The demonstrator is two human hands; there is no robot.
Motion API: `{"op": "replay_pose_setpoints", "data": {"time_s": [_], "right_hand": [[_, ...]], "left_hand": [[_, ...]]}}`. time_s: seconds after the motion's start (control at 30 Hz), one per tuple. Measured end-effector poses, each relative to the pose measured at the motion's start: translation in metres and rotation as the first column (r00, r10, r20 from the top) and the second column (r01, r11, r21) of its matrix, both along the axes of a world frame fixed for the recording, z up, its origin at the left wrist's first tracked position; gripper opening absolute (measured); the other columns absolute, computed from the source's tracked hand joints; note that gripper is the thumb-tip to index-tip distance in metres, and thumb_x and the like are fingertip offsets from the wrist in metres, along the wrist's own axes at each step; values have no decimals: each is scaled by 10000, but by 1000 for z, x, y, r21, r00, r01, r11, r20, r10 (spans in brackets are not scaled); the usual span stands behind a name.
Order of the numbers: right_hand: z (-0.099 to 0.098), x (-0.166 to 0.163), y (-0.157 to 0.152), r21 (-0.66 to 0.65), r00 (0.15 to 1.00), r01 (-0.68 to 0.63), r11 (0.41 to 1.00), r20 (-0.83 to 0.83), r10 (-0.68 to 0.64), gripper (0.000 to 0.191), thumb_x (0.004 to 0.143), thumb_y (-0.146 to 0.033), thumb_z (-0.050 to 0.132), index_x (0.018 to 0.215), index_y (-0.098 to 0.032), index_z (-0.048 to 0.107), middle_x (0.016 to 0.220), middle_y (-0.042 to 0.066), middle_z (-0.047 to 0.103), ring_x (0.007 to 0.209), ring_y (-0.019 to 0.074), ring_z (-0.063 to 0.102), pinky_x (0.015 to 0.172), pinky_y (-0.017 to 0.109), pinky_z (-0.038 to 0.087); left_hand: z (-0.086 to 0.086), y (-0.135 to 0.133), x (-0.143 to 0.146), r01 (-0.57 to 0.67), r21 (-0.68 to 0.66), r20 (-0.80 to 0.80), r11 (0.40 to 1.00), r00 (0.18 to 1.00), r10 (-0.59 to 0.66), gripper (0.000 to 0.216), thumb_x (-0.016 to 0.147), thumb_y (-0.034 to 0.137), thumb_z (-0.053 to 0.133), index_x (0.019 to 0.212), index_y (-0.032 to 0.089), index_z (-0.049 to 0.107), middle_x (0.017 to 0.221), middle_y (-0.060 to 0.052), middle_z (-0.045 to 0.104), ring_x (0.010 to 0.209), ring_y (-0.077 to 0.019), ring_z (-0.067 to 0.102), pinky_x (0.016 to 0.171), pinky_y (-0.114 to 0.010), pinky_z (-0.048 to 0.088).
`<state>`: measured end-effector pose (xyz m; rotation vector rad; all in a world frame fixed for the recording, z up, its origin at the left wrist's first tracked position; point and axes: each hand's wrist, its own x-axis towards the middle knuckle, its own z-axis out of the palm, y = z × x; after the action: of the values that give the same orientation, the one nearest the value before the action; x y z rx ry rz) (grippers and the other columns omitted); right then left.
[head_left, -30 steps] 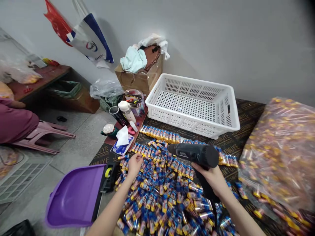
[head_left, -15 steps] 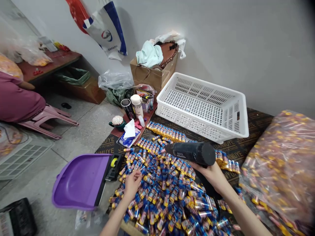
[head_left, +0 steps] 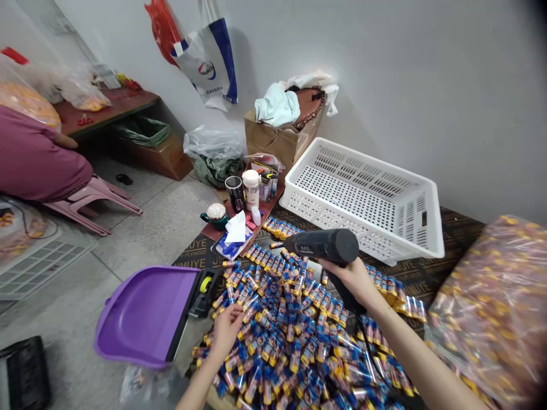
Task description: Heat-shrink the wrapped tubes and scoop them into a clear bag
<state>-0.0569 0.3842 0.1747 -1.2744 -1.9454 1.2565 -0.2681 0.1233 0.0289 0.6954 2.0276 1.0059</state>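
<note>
My right hand grips a black hair dryer by its handle. The dryer's barrel lies over the rows of small wrapped tubes, its narrow end facing left. A dark cord trails down from it among the tubes. My left hand is closed, thumb and fingertips together, at the left side of a large heap of blue-and-yellow tubes in clear wrap. Whatever is in those fingers is too small to make out. Beyond the heap, rows of tubes lie side by side on the dark plywood.
A white plastic crate stands behind the rows. At right lies a big bag of tubes. A purple dustpan and a tape dispenser are at left, with a mug and bottles beyond. Another person sits at far left.
The view has shifted, so the surroundings appear further right and lower. My right hand has carried the hair dryer left along the rows. My left hand stays by the heap's left side.
</note>
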Motion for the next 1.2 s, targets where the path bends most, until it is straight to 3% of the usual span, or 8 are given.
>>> {"op": "replay_pose_setpoints", "data": {"time_s": [0.17,0.33,0.47,0.7,0.83,0.97,1.2], "right_hand": [[-10,-36,35,55,1000,16,998,7,-16,415,650,-442,687,923,-129,680,907,84,706,881,282,621,794,408,491],[-3,-40,57,-30,998,-63,998,-7,63,408,646,-422,702,943,-144,679,951,77,704,895,265,632,812,383,493],[10,-4,56,-32,1000,-8,999,-12,7,422,639,-402,723,974,-151,669,1002,85,693,932,271,629,862,411,475],[20,89,47,-93,981,190,977,45,-187,487,618,-411,746,1021,-160,642,1062,76,674,1005,279,605,922,438,448],[20,109,46,-92,960,275,957,85,-268,466,603,-422,752,963,-141,658,1037,87,682,985,286,611,904,444,457],[21,87,49,-89,960,279,956,6,-280,461,610,-416,749,978,-156,651,1048,80,678,1007,279,601,917,434,450],[8,24,63,-180,981,132,975,-115,-154,439,599,-400,760,945,-149,658,939,85,704,931,276,624,858,433,483]], "left_hand": [[-4,-8,-4,-28,-2,-20,1000,999,28,260,687,379,516,772,157,621,667,-44,649,625,-181,615,606,-279,489],[-3,-9,-4,-31,-5,7,1000,1000,31,280,681,404,526,767,157,625,678,-52,660,637,-187,627,612,-286,503],[-3,-5,-3,1,-8,33,1000,999,0,296,677,426,543,772,156,619,663,-44,655,624,-187,625,598,-280,497],[4,13,3,61,9,47,998,997,-61,343,677,461,531,781,145,614,625,-35,623,555,-172,574,538,-267,457],[7,19,7,86,3,49,996,995,-86,355,677,470,532,785,141,614,623,-33,618,558,-169,570,542,-263,457],[8,18,9,98,5,51,995,994,-98,355,693,476,530,788,145,615,655,-38,631,577,-169,582,552,-258,456],[-2,-2,-3,47,-7,47,999,998,-46,322,700,443,541,803,148,618,677,-44,648,611,-182,612,589,-276,479]]}}
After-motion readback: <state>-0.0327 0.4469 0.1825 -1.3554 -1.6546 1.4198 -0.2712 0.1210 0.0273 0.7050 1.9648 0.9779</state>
